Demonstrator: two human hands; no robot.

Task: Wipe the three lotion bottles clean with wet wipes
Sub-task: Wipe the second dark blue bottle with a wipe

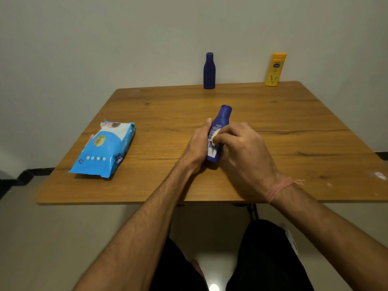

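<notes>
A wooden table (273, 127) stands against a pale wall (105, 43), its grain running side to side. On its left part lies a blue pack of wet wipes (105, 150), flat, label up. At the far edge two bottles stand upright, well apart — a dark blue bottle (209, 71) near the middle and a yellow bottle (275, 69) toward the right corner. Near the table's centre the left hand (197, 143) grips a smaller blue lotion bottle (220, 122), tilted with its cap pointing away. The right hand (245, 143), a pink thread (279, 187) at its wrist, pinches a pale wipe (216, 135) — pressed against the bottle's label side.
</notes>
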